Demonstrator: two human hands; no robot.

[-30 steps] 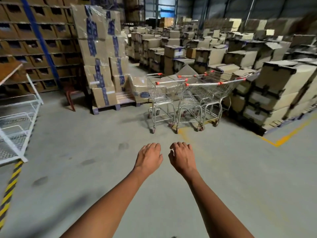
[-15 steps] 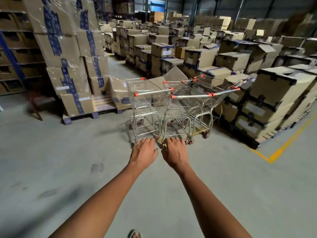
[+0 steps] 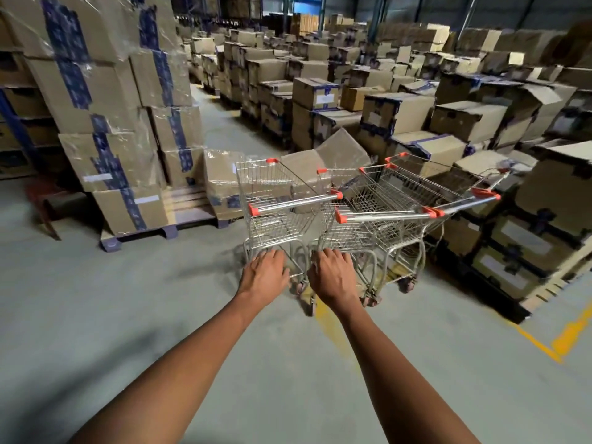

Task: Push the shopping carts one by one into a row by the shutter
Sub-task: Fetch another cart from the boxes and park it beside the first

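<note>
Three shopping carts stand together on the concrete floor (image 3: 96, 315), close to the stacked boxes. The left cart (image 3: 278, 200) stands alone with its red-capped handle (image 3: 293, 203) turned toward the person. The middle cart (image 3: 368, 213) is just beside it, and the right cart (image 3: 448, 187) seems to be pushed partly into the middle one, so their baskets overlap. All three baskets look empty, as far as the wire lets one see.

Both arms reach forward. The left hand (image 3: 264, 277) and the right hand (image 3: 333, 277) are held side by side, palms down, with the fingers (image 3: 270, 256) relaxed and slightly bent; they grip nothing. The hands appear in front of the lower frames of the carts, but they do not touch any handle.

I judge that the step in hand is the approach to the first cart, before any pushing. The next move calls for raising both hands to one handle, most likely the left one, closing on the bar, and pulling that cart free of the others.

Around the carts are a wrapped pallet stack (image 3: 121, 123) to the left, taped cartons (image 3: 528, 225) to the right, and a yellow floor line (image 3: 544, 344). No shutter is in view.
</note>
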